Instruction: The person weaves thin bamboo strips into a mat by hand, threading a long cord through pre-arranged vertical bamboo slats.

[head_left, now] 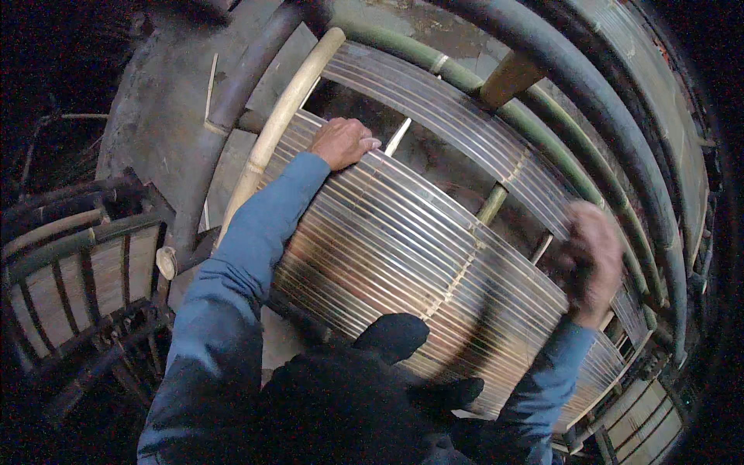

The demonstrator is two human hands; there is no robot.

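Note:
Thin bamboo strips lie side by side in a near slat panel [395, 225], with a seam of pale ties running across it. My left hand [341, 145] is closed over this panel's far edge, close to the pale bamboo pole [283, 116] at the left. Beyond an open gap, a narrower far band of slats [434, 101] follows the green bamboo rail [422, 54]. Pale crosspieces show in the gap, one being a short stick [397, 137] beside my left fingers. My right hand [593, 260] is over the right end of the gap, its fingers smeared by motion.
Large dark bamboo poles [612, 101] curve across the far right, joined by a brown upright [511, 77]. A bamboo chair-like frame [85, 271] stands at the left, and another slatted piece [639, 415] is at the lower right. Concrete floor [159, 132] shows at the upper left.

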